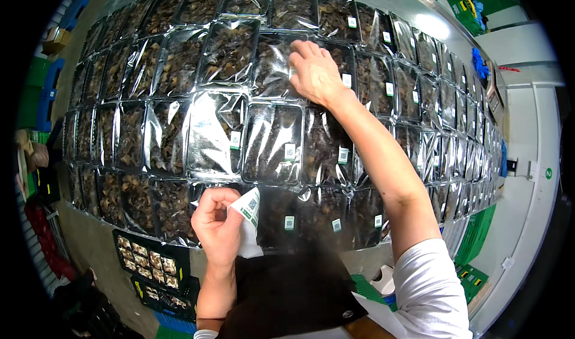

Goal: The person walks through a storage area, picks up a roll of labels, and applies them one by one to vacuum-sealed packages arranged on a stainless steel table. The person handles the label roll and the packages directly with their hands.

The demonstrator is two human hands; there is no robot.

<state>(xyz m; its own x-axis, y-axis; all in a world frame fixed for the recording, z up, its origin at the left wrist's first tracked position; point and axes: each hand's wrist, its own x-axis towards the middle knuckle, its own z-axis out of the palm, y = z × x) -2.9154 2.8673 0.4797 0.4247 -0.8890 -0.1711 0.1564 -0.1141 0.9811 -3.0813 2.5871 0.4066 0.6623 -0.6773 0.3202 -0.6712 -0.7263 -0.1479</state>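
Film-wrapped black trays of dark brown mushrooms (272,132) lie in several rows across a metal table. My left hand (217,228) is closed in a pinch on a strip of labels (247,210), white with green and a square code, over the nearest row. My right hand (314,72) reaches to the second row from the far side. Its fingers are stretched out over the film of a tray (272,63); whether anything lies under the fingertips is hidden. Small labels (289,152) sit on trays in the middle and right; the trays at the left show none.
Black crates (150,261) with small packs of pale mushrooms stand on the floor at the lower left. Green crates (473,231) stand beyond the table's right side. At the far right is a white wall (536,219); another green crate (464,9) is at the upper right.
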